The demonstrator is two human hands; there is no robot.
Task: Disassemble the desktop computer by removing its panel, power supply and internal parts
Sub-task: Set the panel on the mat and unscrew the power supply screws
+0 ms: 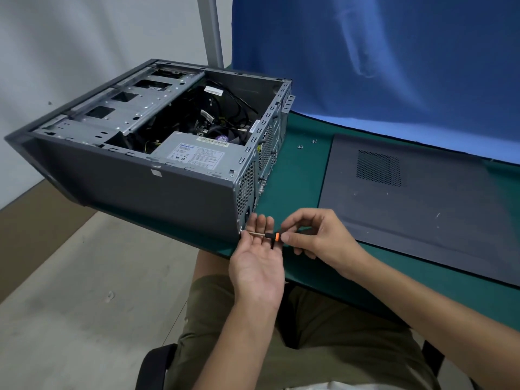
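The grey desktop computer case (135, 175) lies on its side on the green table (298, 175), its top open, part of it overhanging the table's left edge. Inside I see the silver power supply (194, 153), black cables and a drive cage (126, 108). My right hand (318, 237) pinches the handle of a small black and orange screwdriver (271, 235). Its tip sits at the lower rear corner of the case. My left hand (257, 257) is held palm up with straight fingers under the screwdriver shaft, beside that corner.
The removed dark grey side panel (422, 204) lies flat on the table to the right. Two or three small screws (306, 144) rest on the table behind the case. A blue backdrop (394, 66) hangs behind. My lap and a chair are below the table edge.
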